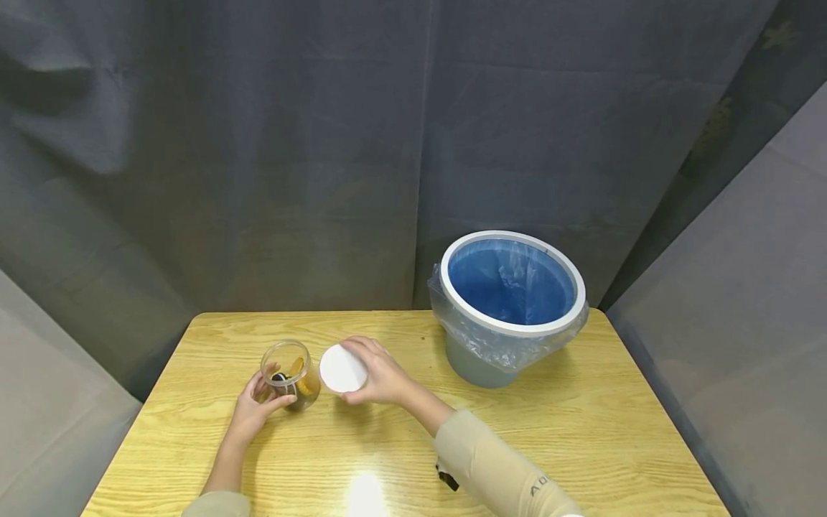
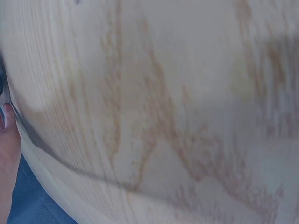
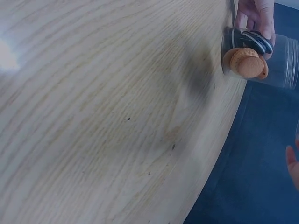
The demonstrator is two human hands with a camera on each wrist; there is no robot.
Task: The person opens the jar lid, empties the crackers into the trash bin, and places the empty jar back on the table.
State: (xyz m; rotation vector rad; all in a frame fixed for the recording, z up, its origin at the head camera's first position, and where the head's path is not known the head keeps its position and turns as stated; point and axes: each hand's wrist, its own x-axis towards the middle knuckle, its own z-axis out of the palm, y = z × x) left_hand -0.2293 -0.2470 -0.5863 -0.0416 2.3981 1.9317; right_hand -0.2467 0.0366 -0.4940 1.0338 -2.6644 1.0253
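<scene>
At the table's left side my left hand (image 1: pixel 257 404) grips a clear jar (image 1: pixel 286 341) round its side, with thumb and fingers at opposite sides. The jar stands upright with its mouth uncovered. Inside lie orange-brown macarons (image 3: pixel 249 64) and dark cookies with white stripes (image 3: pixel 252 41), clearest in the right wrist view. Just right of the jar, my right hand (image 1: pixel 381 375) holds a round white lid (image 1: pixel 344 369) by its edge, tilted and raised over the table. Only part of the left hand (image 2: pixel 8 161) shows in the left wrist view.
A bin (image 1: pixel 481 362) with a white rim and a clear plastic liner stands at the table's back right. The wooden table (image 1: pixel 517 445) carries everything. Dark grey cloth (image 1: pixel 291 179) hangs behind it, and lighter panels flank both sides.
</scene>
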